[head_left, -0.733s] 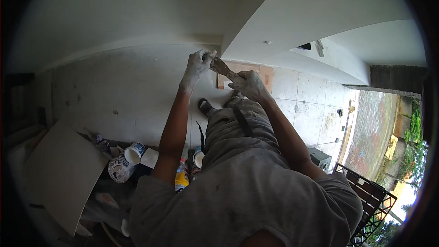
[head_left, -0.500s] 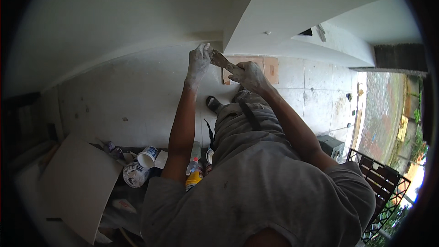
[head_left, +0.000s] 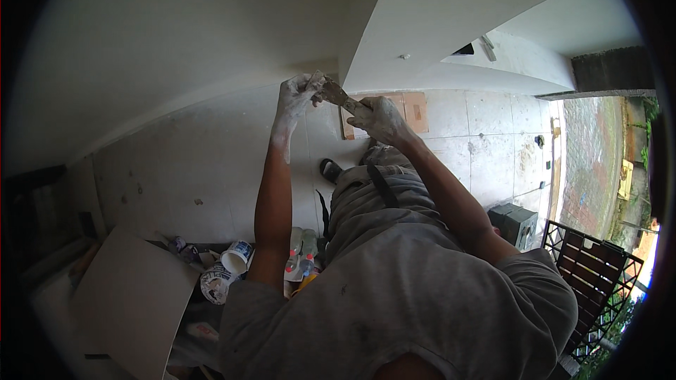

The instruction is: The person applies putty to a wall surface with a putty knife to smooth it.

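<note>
putty knife (head_left: 336,93): plaster-smeared blade, tilted, handle gripped in the right hand (head_left: 380,118)
blade tip: touching the plaster-whitened left hand (head_left: 297,93)

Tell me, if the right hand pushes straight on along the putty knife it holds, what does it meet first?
Probably the left hand. The right hand points its putty knife up and left, and the blade tip already sits at the left fingers. Behind them is the white wall, though depth is unclear.

A home under renovation, probably a porch or entry: bare white walls (head_left: 176,49), a plaster-splashed tiled floor (head_left: 486,141), paint tubs (head_left: 236,257) and cardboard sheets (head_left: 134,302) scattered about, a brick path (head_left: 598,155) outside.
</note>
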Tool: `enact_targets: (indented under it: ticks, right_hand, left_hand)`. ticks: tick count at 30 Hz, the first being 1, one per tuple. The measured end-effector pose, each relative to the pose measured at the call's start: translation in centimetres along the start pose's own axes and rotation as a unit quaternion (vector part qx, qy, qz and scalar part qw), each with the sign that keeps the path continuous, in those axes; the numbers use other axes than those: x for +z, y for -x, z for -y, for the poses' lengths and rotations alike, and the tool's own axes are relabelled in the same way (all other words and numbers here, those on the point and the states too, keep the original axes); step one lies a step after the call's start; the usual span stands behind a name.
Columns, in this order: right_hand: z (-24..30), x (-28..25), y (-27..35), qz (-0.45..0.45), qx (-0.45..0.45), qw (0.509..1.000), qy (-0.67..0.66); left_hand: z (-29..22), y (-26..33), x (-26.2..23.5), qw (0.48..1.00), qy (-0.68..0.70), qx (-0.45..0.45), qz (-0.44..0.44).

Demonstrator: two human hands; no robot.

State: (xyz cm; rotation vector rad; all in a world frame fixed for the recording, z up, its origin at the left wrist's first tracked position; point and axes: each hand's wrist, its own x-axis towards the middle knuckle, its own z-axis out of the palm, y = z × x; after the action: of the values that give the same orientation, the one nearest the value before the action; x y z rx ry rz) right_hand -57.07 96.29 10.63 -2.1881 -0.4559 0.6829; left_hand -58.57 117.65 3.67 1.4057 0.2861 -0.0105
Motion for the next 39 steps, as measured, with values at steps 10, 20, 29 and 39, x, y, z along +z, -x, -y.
enact_targets:
  ticks: [10, 20, 29, 39]
  right_hand:
    - [4.7, -0.2, -1.0, -0.037, -0.041, 0.998, 0.022]
    - [3.1, -4.4, -1.1, -0.116, 0.024, 0.991, 0.068]
    - [0.2, -2.5, -0.8, -0.059, 0.035, 0.997, 0.033]
    - [0.5, -0.8, 0.0, 0.009, 0.062, 0.998, -0.016]
  left_hand:
    - [1.5, -5.6, -5.6, 0.971, -0.014, 0.113, -0.211]
    - [-2.4, -7.1, -16.5, 0.911, -0.281, 0.132, -0.272]
    - [1.4, -2.0, -9.0, 0.985, 0.037, 0.029, -0.168]
    - [0.9, 1.0, 1.8, 0.997, 0.056, -0.013, -0.045]
